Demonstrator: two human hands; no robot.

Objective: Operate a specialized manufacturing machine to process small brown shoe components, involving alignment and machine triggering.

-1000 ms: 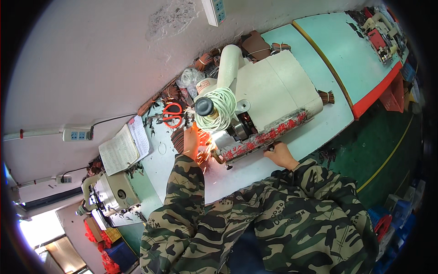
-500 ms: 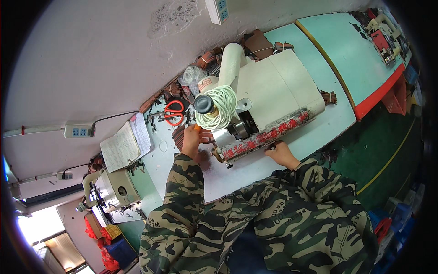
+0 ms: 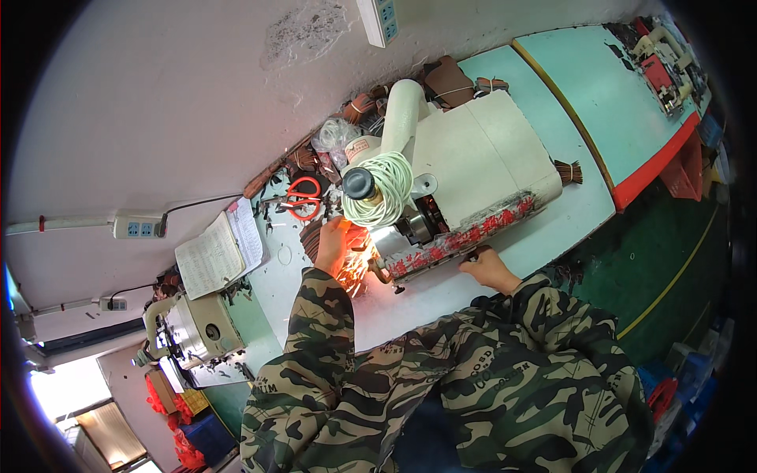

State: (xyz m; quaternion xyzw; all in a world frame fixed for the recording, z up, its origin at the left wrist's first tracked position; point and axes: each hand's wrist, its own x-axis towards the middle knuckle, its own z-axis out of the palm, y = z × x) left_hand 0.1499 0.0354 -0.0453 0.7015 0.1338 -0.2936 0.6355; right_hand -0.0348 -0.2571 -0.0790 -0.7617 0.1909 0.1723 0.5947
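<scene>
A cream bench machine [image 3: 481, 134] with a red, worn front edge stands before me; it looks like a leather skiving machine. Bright orange sparks [image 3: 359, 264] spray from its left end, beside my left hand [image 3: 331, 246]. That hand's fingers are bent around something orange at the machine's end, mostly hidden by the glare and the hand. My right hand [image 3: 490, 270] is closed on a small dark knob [image 3: 473, 255] at the machine's front edge. A pale green coiled cord [image 3: 388, 189] hangs over the machine's upright arm, near a black round knob [image 3: 359, 183].
Red-handled scissors [image 3: 318, 189], brown strip bundles [image 3: 359, 106] and a plastic bag [image 3: 334, 135] lie along the wall. An open notebook [image 3: 209, 256] is at the left, above a second machine [image 3: 201, 327]. Another strip bundle [image 3: 568, 171] lies beyond the machine's right end.
Sparks have appeared at the machine's left end, lighting my left hand orange. Both hands stay in nearly the same places.
</scene>
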